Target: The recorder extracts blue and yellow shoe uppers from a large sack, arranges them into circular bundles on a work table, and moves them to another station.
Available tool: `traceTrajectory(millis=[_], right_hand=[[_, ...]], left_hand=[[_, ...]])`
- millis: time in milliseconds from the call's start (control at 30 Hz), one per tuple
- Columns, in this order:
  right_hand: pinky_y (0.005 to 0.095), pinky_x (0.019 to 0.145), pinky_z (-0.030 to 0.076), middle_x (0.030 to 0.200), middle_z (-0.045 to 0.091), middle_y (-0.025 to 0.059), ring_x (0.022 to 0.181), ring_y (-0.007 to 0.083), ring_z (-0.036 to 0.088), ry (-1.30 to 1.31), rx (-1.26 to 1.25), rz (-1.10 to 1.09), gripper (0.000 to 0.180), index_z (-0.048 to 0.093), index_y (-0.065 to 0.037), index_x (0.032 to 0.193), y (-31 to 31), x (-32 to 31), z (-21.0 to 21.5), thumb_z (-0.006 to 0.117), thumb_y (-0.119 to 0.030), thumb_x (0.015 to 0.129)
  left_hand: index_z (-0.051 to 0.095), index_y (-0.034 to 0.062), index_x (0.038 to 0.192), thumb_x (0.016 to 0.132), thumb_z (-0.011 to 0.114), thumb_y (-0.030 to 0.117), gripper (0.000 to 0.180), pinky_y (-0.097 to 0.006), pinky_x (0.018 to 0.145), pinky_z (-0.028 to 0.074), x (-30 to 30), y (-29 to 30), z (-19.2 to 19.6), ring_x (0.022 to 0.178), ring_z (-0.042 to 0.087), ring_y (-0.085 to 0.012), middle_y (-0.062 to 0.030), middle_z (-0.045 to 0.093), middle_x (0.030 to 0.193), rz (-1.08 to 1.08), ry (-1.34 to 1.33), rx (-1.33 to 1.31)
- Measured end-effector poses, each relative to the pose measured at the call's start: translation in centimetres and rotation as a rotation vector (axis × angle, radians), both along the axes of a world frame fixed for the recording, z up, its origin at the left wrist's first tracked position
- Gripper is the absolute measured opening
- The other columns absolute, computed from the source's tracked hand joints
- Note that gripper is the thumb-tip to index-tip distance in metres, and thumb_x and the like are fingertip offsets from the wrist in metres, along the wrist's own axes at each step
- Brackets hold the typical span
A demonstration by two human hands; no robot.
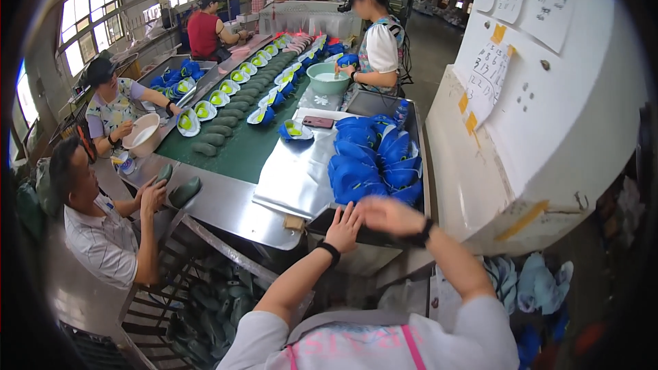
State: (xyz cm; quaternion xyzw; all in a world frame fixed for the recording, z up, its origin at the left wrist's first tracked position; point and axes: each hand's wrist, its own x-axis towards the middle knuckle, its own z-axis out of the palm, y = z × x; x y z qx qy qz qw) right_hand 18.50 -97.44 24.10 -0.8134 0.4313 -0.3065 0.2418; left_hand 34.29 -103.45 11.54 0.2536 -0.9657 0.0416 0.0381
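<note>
My left hand [344,227] is at the near edge of a dark bin, fingers stretched out and nothing seen in it. Close beside it, my right hand [391,216] is smeared by motion, so its fingers cannot be read. Just beyond both hands, a pile of blue shoe uppers [356,170] with yellow-green linings fills the bin. To its left, a single blue and white upper [296,130] lies on a silver sheet [291,175], near a phone [318,122].
A green conveyor belt [226,154] carries rows of dark shoe lasts [223,121] and uppers. Co-workers stand along it, one by a green basin [327,81], another by a white basin [142,133]. A crate of lasts [205,315] is at lower left; a white pillar [510,130] stands right.
</note>
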Motion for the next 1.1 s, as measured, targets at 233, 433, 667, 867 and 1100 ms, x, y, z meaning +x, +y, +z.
traceTrajectory(millis=[233,433,667,867,1100], right_hand=[[0.0355,0.084,0.045,0.105,0.059,0.015,0.098,0.0298,0.056,0.444,0.689,-0.432,0.045,0.05,-0.005,0.115,34.7,4.7,-8.4,0.058,-0.034,0.081],[0.04,0.076,0.046,0.099,0.061,0.012,0.091,0.0287,0.058,0.126,0.885,-1.47,0.035,0.056,-0.009,0.103,55.4,9.0,-6.8,0.058,-0.03,0.076],[0.0433,0.079,0.045,0.111,0.045,0.0191,0.095,0.0381,0.053,-0.094,0.669,-2.471,0.051,0.043,-0.005,0.114,78.0,14.6,-20.3,0.064,-0.018,0.069],[0.0399,0.083,0.046,0.132,0.029,0.0198,0.103,0.0392,0.05,-0.074,0.202,-2.809,0.095,0.007,-0.009,0.137,85.3,10.7,-27.3,0.067,-0.012,0.064],[0.0354,0.054,0.048,0.054,0.057,0.0121,0.055,0.025,0.06,-0.679,0.225,-2.447,0.021,0.059,-0.001,0.077,84.8,9.6,-25.7,0.058,-0.022,0.077]], left_hand=[[0.03,0.0112,0.133,0.056,0.074,0.038,0.093,-0.048,0.098,0.031,-1.5,1.3,0.4,0.131,0.02,-0.0284,-0.0115,0.026,0.139,0.074,0.178,0.004],[0.021,0.0008,0.134,0.057,0.078,0.033,0.101,-0.052,0.094,0.034,-2.3,2.4,-0.3,0.131,0.013,-0.0352,-0.0176,0.016,0.142,0.257,0.314,0.032],[0.048,0.0063,0.115,0.057,0.067,0.005,0.061,-0.047,0.097,0.026,-15.3,29.1,4.4,0.118,0.032,-0.0374,-0.0192,0.038,0.124,-0.721,0.618,0.245],[0.044,0.0054,0.116,0.065,0.063,0.016,0.055,-0.049,0.093,0.029,-24.6,54.9,3.7,0.125,0.024,-0.0341,-0.0134,0.034,0.129,-1.263,0.372,0.371],[0.038,0.0012,0.121,0.076,0.058,0.023,0.054,-0.05,0.096,0.027,-36.8,69.4,1.8,0.129,0.02,-0.0324,-0.0161,0.031,0.133,-1.148,0.241,0.41]])
